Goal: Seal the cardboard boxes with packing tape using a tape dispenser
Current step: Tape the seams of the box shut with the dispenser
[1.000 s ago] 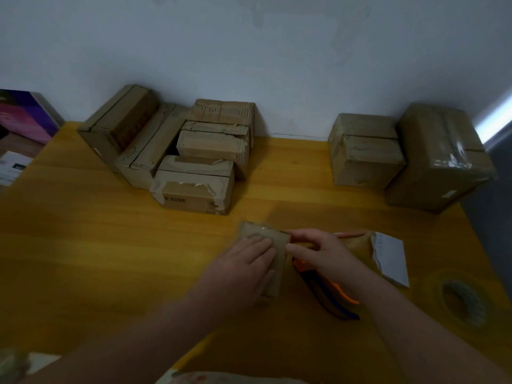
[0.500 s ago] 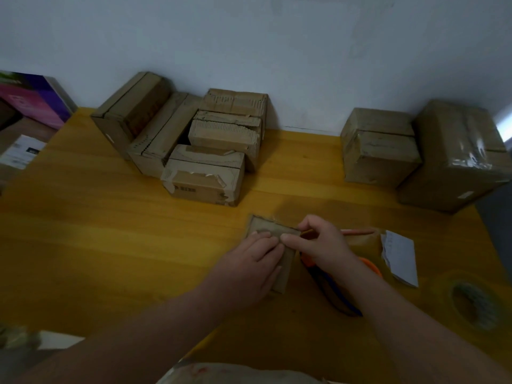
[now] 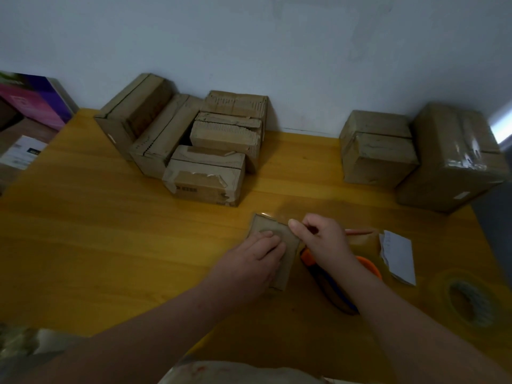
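On the yellow table (image 3: 110,245), a person's left hand (image 3: 249,261) lies flat atop a small cardboard box (image 3: 278,231). The right hand (image 3: 324,239), fingers curled, thumbs the box's right edge, and what it holds is unclear. Just right of the box lies the orange tape dispenser (image 3: 370,266). Beyond the box sit the stacked boxes (image 3: 205,176).

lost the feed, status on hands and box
Left hand flat on box. Right hand curled at its edge, grip unclear. Dispenser lies under right wrist. Nothing in the way.
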The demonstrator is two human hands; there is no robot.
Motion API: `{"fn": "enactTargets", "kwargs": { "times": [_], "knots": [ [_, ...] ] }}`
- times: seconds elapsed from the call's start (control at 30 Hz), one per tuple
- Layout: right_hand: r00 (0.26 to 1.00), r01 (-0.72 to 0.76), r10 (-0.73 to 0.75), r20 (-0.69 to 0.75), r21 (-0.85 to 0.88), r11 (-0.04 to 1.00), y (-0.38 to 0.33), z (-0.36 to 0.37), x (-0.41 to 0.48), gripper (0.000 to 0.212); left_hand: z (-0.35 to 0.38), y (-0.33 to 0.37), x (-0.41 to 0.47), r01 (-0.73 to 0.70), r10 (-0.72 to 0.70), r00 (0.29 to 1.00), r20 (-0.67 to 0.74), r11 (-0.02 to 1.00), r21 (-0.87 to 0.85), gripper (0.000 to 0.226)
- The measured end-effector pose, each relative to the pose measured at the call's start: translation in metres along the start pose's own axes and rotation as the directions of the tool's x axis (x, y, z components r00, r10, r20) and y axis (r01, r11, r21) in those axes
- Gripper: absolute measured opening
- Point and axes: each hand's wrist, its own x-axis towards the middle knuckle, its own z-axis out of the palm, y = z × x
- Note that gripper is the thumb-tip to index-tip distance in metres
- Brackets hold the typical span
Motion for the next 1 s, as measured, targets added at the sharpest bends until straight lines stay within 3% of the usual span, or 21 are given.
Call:
{"fn": "enactTargets", "kwargs": {
  "times": [0.13,0.2,0.27,0.37,0.43,0.53,0.67,0.77,1.0],
  "knots": [
    [0.998,-0.004,-0.004,-0.07,-0.109,0.994,0.0,-0.001,-0.001,0.046,-0.001,-0.002,-0.005,0.009,-0.009,1.0,-0.01,1.0,0.001,0.039],
    [0.979,0.073,-0.116,-0.167,-0.241,0.968,-0.006,-0.003,-0.006,0.034,-0.001,-0.003,-0.007,0.012,-0.013,0.999,-0.034,0.999,-0.033,0.035],
    [0.916,0.242,-0.353,-0.191,-0.439,0.865,-0.015,-0.006,-0.012,0.028,0.0,-0.005,-0.009,0.007,-0.009,0.998,-0.069,1.0,-0.016,0.024],
    [0.809,0.465,-0.587,0.021,-0.632,0.619,-0.022,-0.005,-0.015,0.029,0.001,-0.006,-0.012,0.072,-0.068,0.987,-0.143,0.997,0.022,0.018],
    [0.827,0.486,-0.541,0.153,-0.676,0.553,-0.021,-0.004,-0.016,0.032,0.002,-0.007,-0.013,0.157,-0.15,0.966,-0.21,0.987,0.016,0.024],
    [0.893,0.426,-0.41,0.185,-0.639,0.641,-0.018,-0.006,-0.012,0.04,0.003,-0.009,-0.016,0.338,-0.34,0.912,-0.232,0.94,-0.049,0.042],
    [0.908,0.412,-0.36,0.215,-0.617,0.671,-0.016,-0.007,-0.007,0.049,0.004,-0.012,-0.016,0.534,-0.541,0.841,0.02,0.823,-0.195,0.084],
    [0.919,0.394,-0.312,0.241,-0.602,0.694,-0.015,-0.007,-0.005,0.055,0.009,-0.017,-0.016,0.543,-0.514,0.839,0.177,0.805,-0.238,0.089],
    [0.918,0.397,-0.321,0.235,-0.564,0.724,-0.012,-0.004,-0.006,0.057,0.013,-0.021,-0.013,0.459,-0.421,0.862,0.282,0.885,-0.083,0.073]
  ]
}}
